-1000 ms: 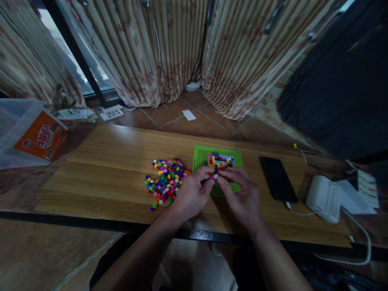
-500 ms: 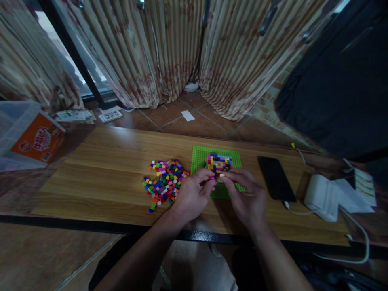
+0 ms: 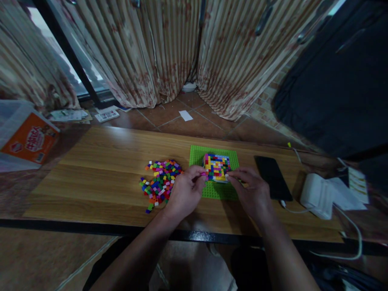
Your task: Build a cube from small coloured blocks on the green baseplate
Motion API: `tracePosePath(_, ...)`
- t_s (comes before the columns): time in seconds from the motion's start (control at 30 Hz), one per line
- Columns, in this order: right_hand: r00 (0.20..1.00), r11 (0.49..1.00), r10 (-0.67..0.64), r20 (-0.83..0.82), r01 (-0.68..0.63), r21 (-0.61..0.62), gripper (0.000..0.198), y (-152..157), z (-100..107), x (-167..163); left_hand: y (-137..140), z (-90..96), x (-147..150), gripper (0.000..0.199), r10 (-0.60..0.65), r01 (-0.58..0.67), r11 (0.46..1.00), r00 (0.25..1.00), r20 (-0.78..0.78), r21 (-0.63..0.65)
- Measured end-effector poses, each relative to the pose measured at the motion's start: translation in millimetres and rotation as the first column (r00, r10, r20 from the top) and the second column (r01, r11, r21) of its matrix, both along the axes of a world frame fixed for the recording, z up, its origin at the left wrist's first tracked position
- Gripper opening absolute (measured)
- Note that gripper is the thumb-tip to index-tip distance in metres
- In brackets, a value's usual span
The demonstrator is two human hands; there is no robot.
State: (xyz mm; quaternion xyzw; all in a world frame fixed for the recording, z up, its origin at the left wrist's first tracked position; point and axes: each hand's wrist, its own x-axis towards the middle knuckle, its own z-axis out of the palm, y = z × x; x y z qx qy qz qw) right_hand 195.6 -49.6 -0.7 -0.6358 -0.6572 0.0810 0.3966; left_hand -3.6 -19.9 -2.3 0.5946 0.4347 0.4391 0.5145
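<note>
A block built of many coloured toy bricks (image 3: 216, 165) stands on a green studded baseplate (image 3: 198, 151). At its near left corner my left hand (image 3: 186, 192) pinches a small pink brick (image 3: 204, 174) between thumb and forefinger. On the other side my right hand (image 3: 253, 192) has its fingertips closed on a small white brick (image 3: 227, 176) at the block's near right corner. Whether either brick touches the block I cannot tell. Left of my left hand lies a loose pile of small coloured bricks (image 3: 162, 180), partly covered by that hand.
The wooden table (image 3: 91, 173) carries a black phone (image 3: 273, 178) on a white cable and a white box-shaped device (image 3: 317, 196) at the right. A clear plastic bin with an orange label (image 3: 32, 139) stands at the far left. Curtains (image 3: 169, 52) hang behind the table.
My hands have moved apart, the left one to the left, uncovering more of the brick block's top and near side. The whole view has shifted slightly.
</note>
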Motion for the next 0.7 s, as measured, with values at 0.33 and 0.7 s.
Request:
tracePosePath(0.33, 0.999, 0.999, -0.043, -0.024, 0.042, -0.023, 0.014, 5.2, -0.1, -4.7, 0.3, -5.4, -1.1, 0.011, -0.007, 0.007, 1.000, 1.000, 0.006, 0.015)
tracePosePath(0.7, 0.998, 0.998, -0.039, -0.051, 0.037, -0.047, 0.017, 2.4, 2.2, -0.4, 0.3, -2.8, -1.2, 0.009, 0.000, 0.001, 0.999, 0.999, -0.037, 0.038)
